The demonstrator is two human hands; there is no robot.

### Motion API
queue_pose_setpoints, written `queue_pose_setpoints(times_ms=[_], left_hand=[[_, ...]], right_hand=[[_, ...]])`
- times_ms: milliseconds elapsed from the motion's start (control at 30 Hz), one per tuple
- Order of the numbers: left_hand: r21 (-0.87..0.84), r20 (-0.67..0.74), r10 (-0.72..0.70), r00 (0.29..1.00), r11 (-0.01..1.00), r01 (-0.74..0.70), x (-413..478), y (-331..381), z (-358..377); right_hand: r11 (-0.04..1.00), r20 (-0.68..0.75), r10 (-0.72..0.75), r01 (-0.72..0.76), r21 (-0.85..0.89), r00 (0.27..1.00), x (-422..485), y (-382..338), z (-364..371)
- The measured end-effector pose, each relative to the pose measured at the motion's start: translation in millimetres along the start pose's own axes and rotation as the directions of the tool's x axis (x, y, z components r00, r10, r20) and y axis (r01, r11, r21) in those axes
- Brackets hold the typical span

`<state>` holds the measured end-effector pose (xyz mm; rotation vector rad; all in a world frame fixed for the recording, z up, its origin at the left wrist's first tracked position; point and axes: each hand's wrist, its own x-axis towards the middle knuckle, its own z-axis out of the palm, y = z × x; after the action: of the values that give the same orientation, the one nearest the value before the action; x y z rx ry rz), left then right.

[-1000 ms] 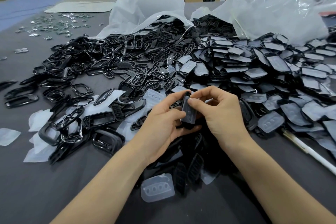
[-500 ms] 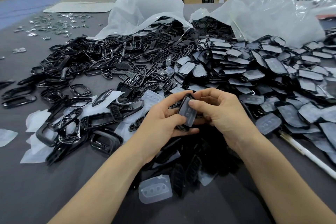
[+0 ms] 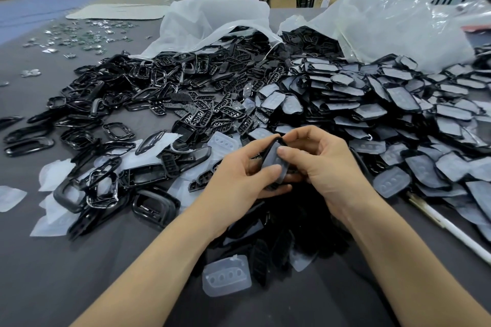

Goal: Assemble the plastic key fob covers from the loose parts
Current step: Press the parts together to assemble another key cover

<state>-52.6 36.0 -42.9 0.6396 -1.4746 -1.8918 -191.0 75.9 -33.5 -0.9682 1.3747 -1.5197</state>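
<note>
Black plastic, heaped by the hundred: a person's L hand [image 3: 236, 178] and R hand [image 3: 329, 167] meet over the grey tabletop [image 3: 53, 273]. Both grip one key fob cover [image 3: 272, 160], held in the air just above the near dark pile. L grip: fingers curled behind the cover, thumb lying on its lower face. R grip: thumb tip pressed on the upper face, forefinger hooked over the top edge.

Vs half a sec ago, the cover shows more of its pale, cloudy face & the L thumb has slid further onto it. A sec ago the piece stood more edge-on & looked darker. Hands otherwise at the same spot.

Nothing else has shifted. Loose black frames [image 3: 106, 103] spread at left, film-faced parts [image 3: 398, 114] stack at right, both spilling from clear plastic bags [image 3: 218, 21] at the far side. A translucent button pad [image 3: 227, 276] lies near the front edge, betw. the forearms, touching dark pieces beside it. A white rod [image 3: 457, 233] lies at far right, its upper end under the parts. Small shiny metal bits [image 3: 79, 37] are scattered far left.
</note>
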Motion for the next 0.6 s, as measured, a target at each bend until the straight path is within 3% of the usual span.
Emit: queue_pose_setpoints(times_ms=[267,600], left_hand=[[0.041,0.011,0.037,0.999,0.998,-0.037,0.8,1.5,0.2],[0.116,0.021,0.048,0.999,0.992,-0.05,-0.6,1.1,-0.6]], right_hand=[[0.995,0.058,0.002,-0.008,0.102,0.998,-0.4,-3.7,-0.6],[0.996,0.049,0.014,-0.018,0.091,0.999,0.1,-5.8,1.8]])
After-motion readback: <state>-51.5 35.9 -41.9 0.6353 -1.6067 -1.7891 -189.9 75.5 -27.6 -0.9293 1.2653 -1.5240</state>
